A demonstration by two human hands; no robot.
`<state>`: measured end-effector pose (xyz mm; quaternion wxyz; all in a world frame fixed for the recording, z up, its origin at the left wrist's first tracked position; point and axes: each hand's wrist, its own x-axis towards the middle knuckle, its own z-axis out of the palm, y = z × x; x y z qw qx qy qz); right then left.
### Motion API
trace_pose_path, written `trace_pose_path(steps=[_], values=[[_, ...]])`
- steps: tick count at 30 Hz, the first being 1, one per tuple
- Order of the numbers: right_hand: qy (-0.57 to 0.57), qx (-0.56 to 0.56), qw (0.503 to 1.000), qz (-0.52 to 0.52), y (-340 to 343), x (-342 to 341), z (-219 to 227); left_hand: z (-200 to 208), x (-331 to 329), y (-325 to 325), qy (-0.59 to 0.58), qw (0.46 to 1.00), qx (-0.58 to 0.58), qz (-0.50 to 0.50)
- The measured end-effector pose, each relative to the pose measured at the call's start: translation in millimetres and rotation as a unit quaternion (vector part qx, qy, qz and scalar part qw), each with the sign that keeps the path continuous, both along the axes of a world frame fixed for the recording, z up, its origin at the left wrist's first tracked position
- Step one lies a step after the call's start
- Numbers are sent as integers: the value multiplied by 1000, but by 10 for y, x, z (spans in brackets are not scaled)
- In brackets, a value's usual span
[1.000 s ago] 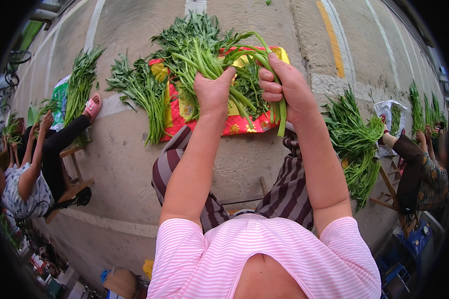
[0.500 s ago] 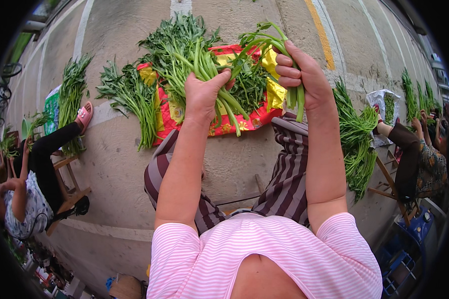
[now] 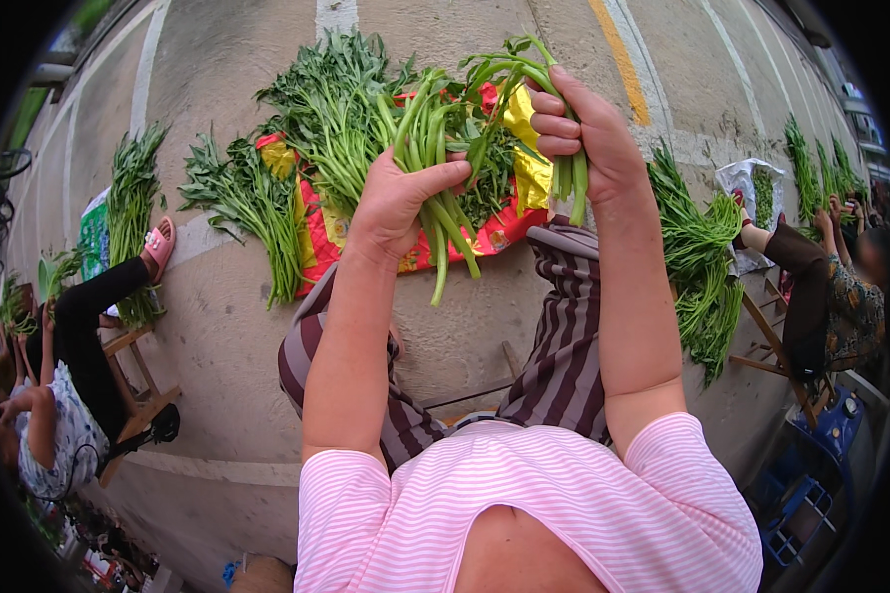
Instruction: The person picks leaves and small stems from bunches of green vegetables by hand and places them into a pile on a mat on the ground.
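My left hand point(image 3: 402, 200) is closed round a bunch of thick green vegetable stalks point(image 3: 427, 128), whose lower ends stick out below the fingers. Stalks with several leafy tops point(image 3: 514, 65) are gripped in my right hand point(image 3: 588, 133), their cut ends hanging under the fist. Between the hands, leaves from the right-hand stalks droop toward the left bunch. Beneath lies a red and yellow patterned sheet point(image 3: 318, 237) with loose leaves point(image 3: 497, 178) on it. A large heap of leafy greens point(image 3: 326, 84) spreads beyond my left hand.
More greens point(image 3: 252, 188) lie on the ground left of the sheet, and another pile point(image 3: 697, 257) at right. On the left sits a person point(image 3: 79, 395) on a wooden stool point(image 3: 140, 400), holding greens. Another person point(image 3: 841, 306) sits at right near a blue metal frame point(image 3: 796, 519).
My left hand has shifted slightly down with its bunch, which now stands more upright. My right hand has moved a little left and up, still gripping its stalks. The view has shifted slightly.
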<state>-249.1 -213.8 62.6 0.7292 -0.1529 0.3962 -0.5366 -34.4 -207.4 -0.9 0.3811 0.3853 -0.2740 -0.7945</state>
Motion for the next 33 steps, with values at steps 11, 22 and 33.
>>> trace_pose_path(steps=[11, 22, 33], values=[[16, -9, 1000, 7, 6, 8, -13, 94, 7, 14, -28, 998, 55, 3], [33, -2, 999, -6, 9, -61, 23, 76, -9, 22, -53, 998, 0, 33], [169, -15, 985, 28, 93, -94, 159, 99, 24, -24, -130, 986, 6, 100]])
